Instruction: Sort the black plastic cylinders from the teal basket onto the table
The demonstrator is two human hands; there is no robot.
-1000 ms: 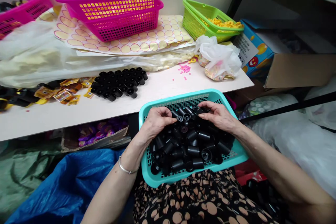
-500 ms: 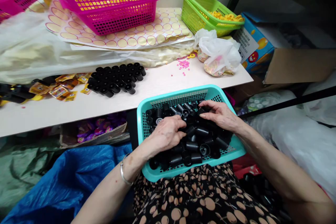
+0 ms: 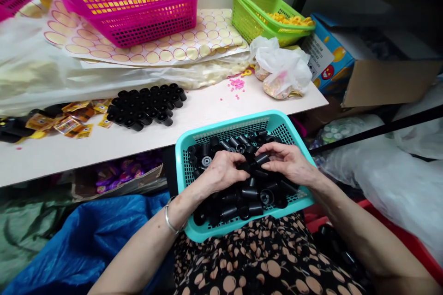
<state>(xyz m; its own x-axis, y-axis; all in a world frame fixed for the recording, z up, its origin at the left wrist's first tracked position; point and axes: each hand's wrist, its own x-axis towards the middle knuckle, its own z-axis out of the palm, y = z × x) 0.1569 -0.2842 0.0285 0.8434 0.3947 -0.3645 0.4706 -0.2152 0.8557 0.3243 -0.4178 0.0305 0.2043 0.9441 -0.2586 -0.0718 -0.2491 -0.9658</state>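
Observation:
A turquoise basket (image 3: pixel 199 233) rests at my lap, filled with loose black plastic cylinders (image 3: pixel 229 212), each hollow or capped at one end. Over the middle of it, my left hand (image 3: pixel 224 171) has thumb and fingers closed round a dark cylinder (image 3: pixel 245 166), mostly hidden by the fingers. Facing it from the right, my right hand (image 3: pixel 285 161) grips another black cylinder (image 3: pixel 262 159) between thumb and fingertips, tilted. The two held pieces are close together; whether they touch I cannot tell. On the white table, a block of upright black cylinders (image 3: pixel 147 106) stands in tight rows.
Behind are stacked pink baskets (image 3: pixel 152 32) and a green basket (image 3: pixel 238 18) with yellow pieces. Small orange packets (image 3: pixel 74 122) lie at left. Knotted plastic bags (image 3: pixel 285 71) and pink beads (image 3: pixel 237 84) are on the table, and an open carton (image 3: pixel 387 80) stands right.
My right hand has moved left and now shows a cylinder in its fingertips. My hands are closer together. The view has shifted slightly, so the table things appear further left.

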